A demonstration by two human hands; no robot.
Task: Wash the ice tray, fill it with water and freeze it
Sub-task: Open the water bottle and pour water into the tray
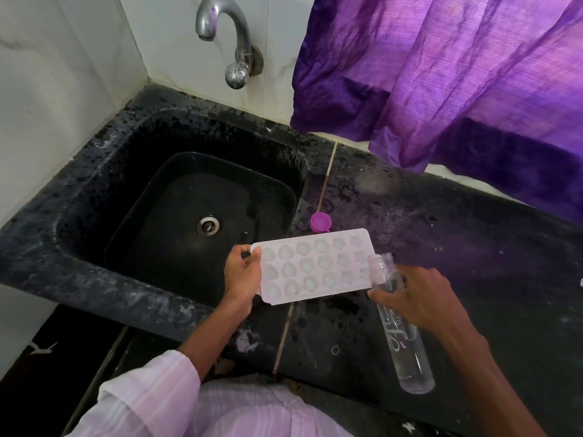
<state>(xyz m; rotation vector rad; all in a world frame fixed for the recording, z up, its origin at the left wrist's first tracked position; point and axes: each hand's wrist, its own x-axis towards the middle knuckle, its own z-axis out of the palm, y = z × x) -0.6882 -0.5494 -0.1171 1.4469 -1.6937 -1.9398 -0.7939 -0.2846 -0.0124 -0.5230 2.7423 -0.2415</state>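
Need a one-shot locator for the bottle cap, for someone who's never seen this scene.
Start at the black sink; at its right rim the left hand holds a white ice tray. The bottle cap sits on the dark countertop just beyond the tray's far edge. It is the only small round purple thing on the counter.

Soft, dim light glows through the purple curtain (441,74), tinting the worktop (473,247) and ice tray (315,294) violet. The tap (243,42) carries small glare spots. Wide-angle distortion bows the worktop's edges; shadows are faint.
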